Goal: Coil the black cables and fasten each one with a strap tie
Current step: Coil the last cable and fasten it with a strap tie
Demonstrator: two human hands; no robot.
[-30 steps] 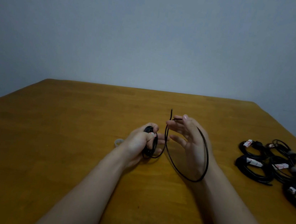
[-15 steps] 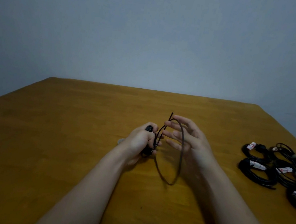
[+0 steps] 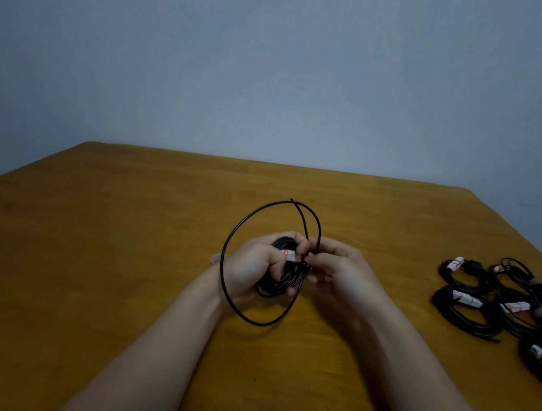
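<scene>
A black cable (image 3: 282, 277) is bunched into a small coil above the middle of the wooden table (image 3: 118, 254). My left hand (image 3: 251, 265) grips that coil; a white and red tag (image 3: 289, 254) shows by its fingertips. One wide loose loop of the same cable circles my left hand and wrist, and its free end sticks up behind. My right hand (image 3: 336, 271) pinches the cable right beside the coil, touching my left fingers.
Several coiled black cables (image 3: 464, 299) with white and red strap ties lie in a cluster at the table's right edge. A small pale object (image 3: 216, 258) peeks out just left of my left wrist. A grey wall stands behind the table.
My right hand swept the loose loop from the right side over to around my left hand, then closed in and pinched the cable at the coil.
</scene>
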